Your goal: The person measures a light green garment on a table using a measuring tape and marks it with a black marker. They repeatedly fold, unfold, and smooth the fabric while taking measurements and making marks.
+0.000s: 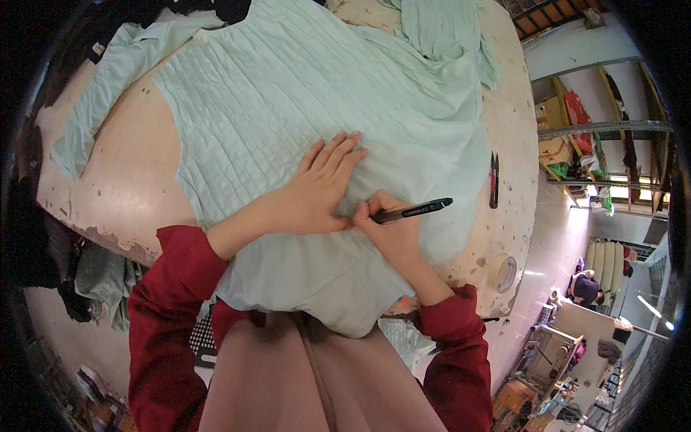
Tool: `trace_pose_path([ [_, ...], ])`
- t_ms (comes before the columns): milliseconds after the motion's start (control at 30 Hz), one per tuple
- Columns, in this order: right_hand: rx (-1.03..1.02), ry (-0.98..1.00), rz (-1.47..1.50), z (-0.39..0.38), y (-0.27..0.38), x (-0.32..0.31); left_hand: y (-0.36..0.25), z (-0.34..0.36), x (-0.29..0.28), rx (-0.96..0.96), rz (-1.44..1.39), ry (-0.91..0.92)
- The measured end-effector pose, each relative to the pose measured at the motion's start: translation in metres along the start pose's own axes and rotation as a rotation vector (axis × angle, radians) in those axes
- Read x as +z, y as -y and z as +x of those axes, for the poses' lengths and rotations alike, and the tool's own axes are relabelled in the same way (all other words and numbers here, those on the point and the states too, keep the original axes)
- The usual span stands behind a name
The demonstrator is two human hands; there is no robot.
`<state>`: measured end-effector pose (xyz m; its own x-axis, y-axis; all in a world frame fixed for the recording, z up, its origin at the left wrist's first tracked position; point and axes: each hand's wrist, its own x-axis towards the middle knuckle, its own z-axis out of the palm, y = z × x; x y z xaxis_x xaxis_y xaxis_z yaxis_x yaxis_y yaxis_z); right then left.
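A pale mint pleated garment [302, 86] is spread over the pale, worn table [108, 201]. My left hand [317, 191] lies on it with fingers slightly apart, its thumb beside my right hand. My right hand [392, 234] grips a black pen [425, 208] low over the lower, smoother part of the fabric; the tip is hidden by my fingers. A slim dark tool [494, 180] lies at the table's right, with a roll of tape [504, 273] below it.
More mint fabric [101, 93] trails at the upper left. Dark and grey cloths [101, 281] hang below the table's left edge. Metal shelving [594, 128] holds bundles at the right. Farther off, a person [584, 286] in dark clothing is beside a cluttered workbench [547, 367].
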<state>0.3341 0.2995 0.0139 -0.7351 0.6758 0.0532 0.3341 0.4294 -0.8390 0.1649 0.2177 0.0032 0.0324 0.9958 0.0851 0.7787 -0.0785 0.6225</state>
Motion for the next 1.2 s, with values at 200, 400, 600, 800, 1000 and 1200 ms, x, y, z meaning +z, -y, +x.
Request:
trace_pose_path([
  [200, -0.004, -0.036, -0.026, 0.001, 0.001, 0.0, 0.0, 0.001, 0.001, -0.009, -0.008, 0.007],
  [400, 0.009, -0.041, 0.009, -0.001, -0.004, 0.002, 0.0, 0.0, 0.0, -0.005, -0.017, -0.002],
  [600, -0.009, -0.08, 0.042, 0.0, -0.008, 0.002, 0.0, 0.001, 0.002, -0.007, -0.013, -0.004],
  [800, -0.022, -0.059, 0.025, 0.001, -0.004, 0.001, 0.0, 0.001, 0.002, -0.006, -0.006, -0.007],
  [1000, -0.049, -0.074, 0.049, 0.0, -0.003, 0.002, 0.0, 0.001, 0.002, -0.016, 0.001, 0.0],
  [1200, 0.039, -0.07, 0.039, -0.001, -0.008, 0.001, 0.0, 0.001, 0.002, -0.017, -0.007, -0.002],
])
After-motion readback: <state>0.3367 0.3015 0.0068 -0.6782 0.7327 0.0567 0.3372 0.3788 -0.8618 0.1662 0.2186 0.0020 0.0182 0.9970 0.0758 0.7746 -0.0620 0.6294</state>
